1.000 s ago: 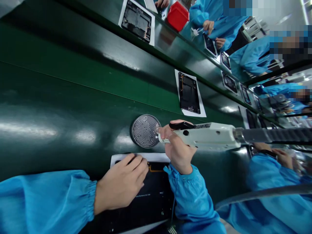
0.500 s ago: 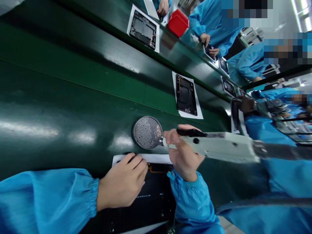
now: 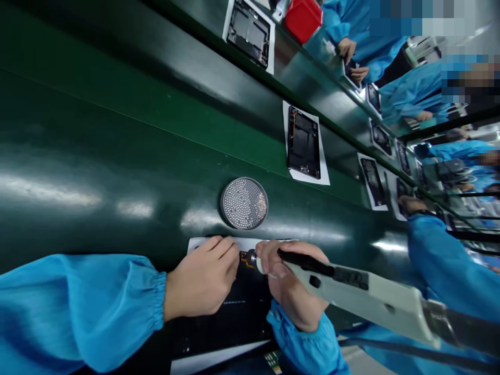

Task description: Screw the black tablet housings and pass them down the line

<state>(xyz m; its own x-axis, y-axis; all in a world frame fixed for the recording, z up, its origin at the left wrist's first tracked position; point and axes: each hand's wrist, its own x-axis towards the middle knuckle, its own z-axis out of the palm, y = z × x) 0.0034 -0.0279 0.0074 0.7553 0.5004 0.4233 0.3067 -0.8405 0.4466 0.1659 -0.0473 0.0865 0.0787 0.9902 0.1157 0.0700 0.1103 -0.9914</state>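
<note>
My right hand [image 3: 292,281] is wrapped round a pale electric screwdriver [image 3: 363,297] with a black lever. Its metal tip points left, over the top edge of a black device panel [image 3: 234,317] on white paper. At that same edge my left hand [image 3: 205,276] rests with its fingers bent and pressed together close to the tip; whatever they hold, if anything, is hidden. Just beyond both hands a round dish with a dimpled metal surface [image 3: 244,203] sits on the green work surface [image 3: 136,156].
An open device frame [image 3: 303,143] lies on paper beyond the dish, with another [image 3: 250,32] on the raised ledge. A red container [image 3: 303,20] stands there too. Co-workers' hands and blue sleeves [image 3: 449,255] are at the right. A cable trails at lower right.
My right hand has brought the screwdriver from the dish down to the panel's top edge, beside my left hand. The view has shifted slightly. At right, a co-worker's arm has moved.
</note>
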